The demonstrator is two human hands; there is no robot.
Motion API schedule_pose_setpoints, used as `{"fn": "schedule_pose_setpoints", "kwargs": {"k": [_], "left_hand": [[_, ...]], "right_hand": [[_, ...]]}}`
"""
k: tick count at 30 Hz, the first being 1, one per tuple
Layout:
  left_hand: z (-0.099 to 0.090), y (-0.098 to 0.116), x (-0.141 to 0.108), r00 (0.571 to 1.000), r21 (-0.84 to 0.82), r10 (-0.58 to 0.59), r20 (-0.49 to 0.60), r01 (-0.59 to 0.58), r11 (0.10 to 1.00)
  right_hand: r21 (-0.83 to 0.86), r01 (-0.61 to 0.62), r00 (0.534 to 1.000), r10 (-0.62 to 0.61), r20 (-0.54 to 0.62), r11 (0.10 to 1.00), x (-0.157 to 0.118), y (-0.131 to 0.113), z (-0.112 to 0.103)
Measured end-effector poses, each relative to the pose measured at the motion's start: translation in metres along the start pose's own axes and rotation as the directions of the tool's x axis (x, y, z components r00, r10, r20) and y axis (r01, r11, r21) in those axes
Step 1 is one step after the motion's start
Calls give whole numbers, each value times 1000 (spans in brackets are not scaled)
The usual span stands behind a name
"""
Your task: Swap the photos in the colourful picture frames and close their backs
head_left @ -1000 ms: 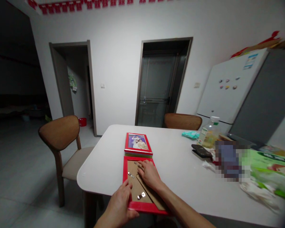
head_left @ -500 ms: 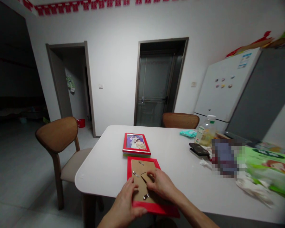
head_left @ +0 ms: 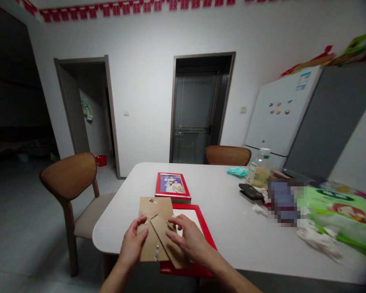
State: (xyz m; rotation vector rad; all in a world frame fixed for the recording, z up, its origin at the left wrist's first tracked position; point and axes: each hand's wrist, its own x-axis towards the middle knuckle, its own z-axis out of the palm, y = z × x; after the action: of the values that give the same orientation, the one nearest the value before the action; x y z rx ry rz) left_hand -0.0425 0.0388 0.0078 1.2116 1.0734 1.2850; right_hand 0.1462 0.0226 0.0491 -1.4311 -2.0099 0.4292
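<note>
Thin board (head_left: 160, 224), likely light

It overlaps the left side of the frame (head_left: 201, 221) — probably stiff, best held by its edges. The left hand (head_left: 132, 242) closes on one edge; the right hand (head_left: 187, 237) curls half-open — its hold unclear.

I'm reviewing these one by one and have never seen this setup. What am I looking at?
There is no machine here: a person works with two bare hands, seen by a camera worn on their head, looking forward and down. The left hand holds a brown board with small metal clips by its left side. The right hand is at the board's right side; how firmly it grips is hard to tell. The board partly covers a red frame on the white table. Just beyond lies a red-framed photo. Off to the right are a bottle, a teal packet and a green packet.
</note>
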Motion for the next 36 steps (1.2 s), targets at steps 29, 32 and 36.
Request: {"fn": "schedule_pose_setpoints", "kwargs": {"k": [29,32,36], "left_hand": [[70,14,-35,913,637,178,367,-386,668],[100,18,-44,855,610,243,458,-501,614],[109,28,-47,762,604,324,560,-643,470]], "right_hand": [[708,-438,849,513,125,554,-12,69,-31],[805,-388,862,486,145,449,-16,54,-36],[828,-353,884,445,143,435,-17,46,-40]]}}
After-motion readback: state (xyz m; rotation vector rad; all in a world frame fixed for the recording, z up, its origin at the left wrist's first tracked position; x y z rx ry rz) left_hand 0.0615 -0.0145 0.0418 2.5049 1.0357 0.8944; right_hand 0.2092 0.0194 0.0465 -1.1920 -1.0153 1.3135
